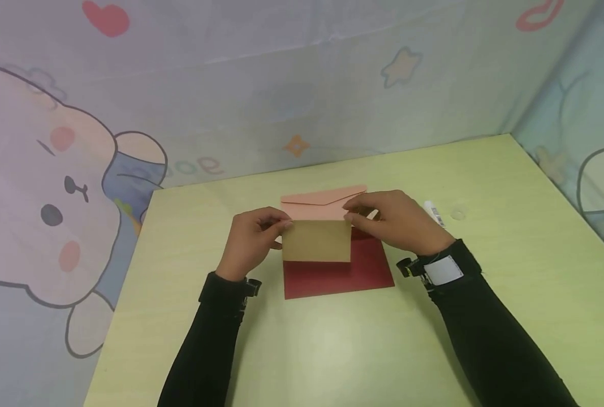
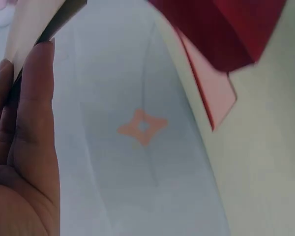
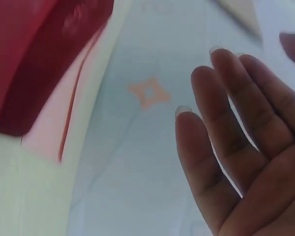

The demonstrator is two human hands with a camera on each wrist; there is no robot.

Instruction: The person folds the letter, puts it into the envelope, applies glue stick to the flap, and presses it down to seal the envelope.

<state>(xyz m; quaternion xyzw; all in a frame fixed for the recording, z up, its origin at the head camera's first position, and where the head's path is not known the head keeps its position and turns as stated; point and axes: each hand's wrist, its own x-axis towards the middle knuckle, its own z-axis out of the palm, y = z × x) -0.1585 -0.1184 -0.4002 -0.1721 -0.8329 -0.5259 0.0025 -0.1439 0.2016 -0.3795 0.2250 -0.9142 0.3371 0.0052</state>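
A tan card point(image 1: 316, 243) is held up above a dark red envelope point(image 1: 340, 280), hiding part of it. My left hand point(image 1: 251, 240) pinches the card's upper left corner between thumb and fingers; the left wrist view shows this grip on the card point(image 2: 32, 29) too. At the upper right corner is my right hand point(image 1: 396, 220). Its relaxed, spread fingers appear apart from the card point(image 3: 238, 14) in the right wrist view, with nothing between them. Behind the red envelope lies a pink envelope point(image 1: 307, 210), its pointed flap at the far side.
To the right of my right hand, a white glue stick point(image 1: 433, 212) lies partly hidden. Beside it is a small clear round piece point(image 1: 457, 212). A printed cloth point(image 1: 261, 107) stands along the back edge of the pale table point(image 1: 327, 350).
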